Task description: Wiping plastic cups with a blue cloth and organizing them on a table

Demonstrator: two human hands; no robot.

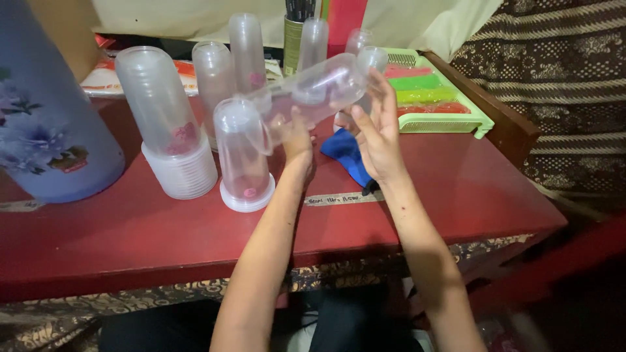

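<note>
Tabletop [163, 234]: red, glossy, dark wood rim at right edge; patterned trim under front edge.
Far left: big pale-blue flask [45, 111] w/ flower print, upright.
Left-centre: tall stack of clear plastic cups [171, 127], upside down, ribbed rims at base.
Centre front: shorter clear cup stack [242, 156], upside down, just beside the tall one.
Behind: more clear cup stacks [246, 52], upright rows.
Centre: blue cloth [345, 156], crumpled, flat on surface.
Front edge: strip of tape [339, 199] w/ handwriting.
Back right: green plastic tray [450, 117], red & green contents.
Back: dark tin [293, 42] holding pens.
</note>
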